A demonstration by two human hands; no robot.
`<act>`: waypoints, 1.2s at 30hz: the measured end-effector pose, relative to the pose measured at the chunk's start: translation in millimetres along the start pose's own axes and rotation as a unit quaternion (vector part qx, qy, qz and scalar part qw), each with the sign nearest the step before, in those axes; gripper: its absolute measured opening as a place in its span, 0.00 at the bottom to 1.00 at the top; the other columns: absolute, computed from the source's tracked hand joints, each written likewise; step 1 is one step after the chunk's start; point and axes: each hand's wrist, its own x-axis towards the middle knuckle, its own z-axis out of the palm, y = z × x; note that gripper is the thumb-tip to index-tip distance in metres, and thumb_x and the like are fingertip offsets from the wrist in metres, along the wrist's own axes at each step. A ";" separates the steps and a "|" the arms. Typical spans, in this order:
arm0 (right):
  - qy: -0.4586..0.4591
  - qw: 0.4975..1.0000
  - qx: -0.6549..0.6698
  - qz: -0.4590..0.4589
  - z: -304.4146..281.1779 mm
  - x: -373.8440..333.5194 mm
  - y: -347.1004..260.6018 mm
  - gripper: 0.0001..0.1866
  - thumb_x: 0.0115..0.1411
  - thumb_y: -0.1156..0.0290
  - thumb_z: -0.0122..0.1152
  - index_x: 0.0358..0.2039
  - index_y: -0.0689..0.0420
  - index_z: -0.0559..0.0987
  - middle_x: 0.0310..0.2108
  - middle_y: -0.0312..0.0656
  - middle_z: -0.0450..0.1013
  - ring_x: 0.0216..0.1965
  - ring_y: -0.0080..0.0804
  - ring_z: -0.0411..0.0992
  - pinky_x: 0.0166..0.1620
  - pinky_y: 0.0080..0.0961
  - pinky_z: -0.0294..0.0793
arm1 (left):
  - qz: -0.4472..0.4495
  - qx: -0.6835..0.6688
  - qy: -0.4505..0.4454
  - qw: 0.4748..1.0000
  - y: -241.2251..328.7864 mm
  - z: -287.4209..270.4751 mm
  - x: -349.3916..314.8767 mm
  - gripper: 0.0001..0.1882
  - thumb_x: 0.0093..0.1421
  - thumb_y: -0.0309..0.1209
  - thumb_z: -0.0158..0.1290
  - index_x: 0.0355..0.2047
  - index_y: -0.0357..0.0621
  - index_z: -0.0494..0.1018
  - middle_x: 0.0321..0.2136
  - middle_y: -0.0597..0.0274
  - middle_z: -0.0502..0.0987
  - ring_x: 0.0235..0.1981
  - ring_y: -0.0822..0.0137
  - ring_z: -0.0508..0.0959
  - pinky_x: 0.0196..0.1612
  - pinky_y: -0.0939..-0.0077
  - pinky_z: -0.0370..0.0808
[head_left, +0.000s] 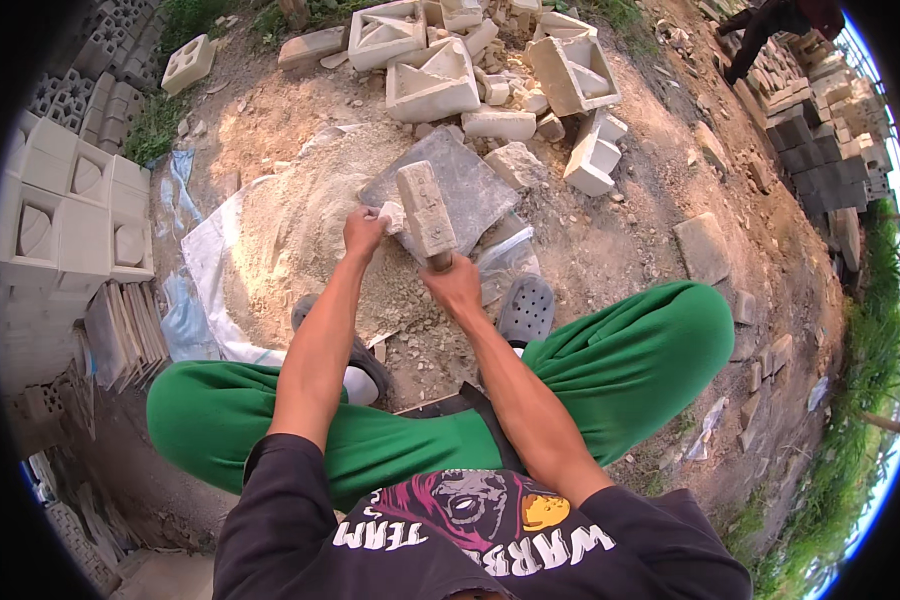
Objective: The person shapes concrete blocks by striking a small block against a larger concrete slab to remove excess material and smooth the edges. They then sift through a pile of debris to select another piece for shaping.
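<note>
1. The right hand (455,283) is wrapped around the short handle of a block-headed hammer (425,210), its long, worn, sandy-coloured head pointing away from the body.
2. The left hand (364,232) pinches a small pale chunk (393,217) between thumb and fingers, just left of the hammer head; the fingertips are partly hidden, and whether head and chunk touch is hard to tell from above.
3. Beneath both lies a flat grey slab (470,175), set at an angle on the ground.
4. Left of the slab spreads a bed of crushed, sandy rubble (300,230), with a white sheet (210,245) showing along its outer edge.
5. Nearer the body, a grey clog (526,310) with holes sits on the right foot, below the bent knees in green trousers (630,365).
6. Beyond the slab, broken cream-coloured blocks (435,80) lie in a loose pile.
7. At far left, pale moulded blocks (85,200) stand stacked above a row of leaning thin boards (130,330).
8. At upper right, another person (770,35) is partly visible near stacked dark grey blocks (820,160).
</note>
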 end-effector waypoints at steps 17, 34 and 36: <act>0.024 0.999 0.026 0.023 -4.1 7.6 5.3 0.21 0.44 0.56 0.68 0.34 0.60 0.84 0.30 0.52 0.80 0.35 0.49 0.80 0.40 0.38 0.77 | 0.048 0.057 0.005 0.997 12.7 0.2 -7.1 0.15 0.51 0.35 0.63 0.38 0.41 0.80 0.33 0.54 0.84 0.32 0.65 0.83 0.37 0.70 0.77; 0.045 0.993 0.089 0.059 -5.9 9.1 9.8 0.23 0.44 0.56 0.69 0.36 0.60 0.84 0.29 0.52 0.81 0.34 0.46 0.81 0.38 0.38 0.78 | 0.067 0.114 0.025 0.991 22.3 -0.3 -12.5 0.16 0.50 0.38 0.62 0.38 0.45 0.82 0.34 0.53 0.84 0.36 0.58 0.84 0.41 0.66 0.78; 0.069 0.994 0.086 0.017 -17.8 10.6 -1.1 0.22 0.44 0.57 0.69 0.35 0.61 0.83 0.28 0.52 0.80 0.32 0.47 0.80 0.36 0.37 0.77 | 0.066 0.104 0.018 0.992 21.8 3.6 -10.5 0.17 0.51 0.38 0.63 0.38 0.42 0.81 0.34 0.52 0.84 0.36 0.58 0.84 0.42 0.66 0.78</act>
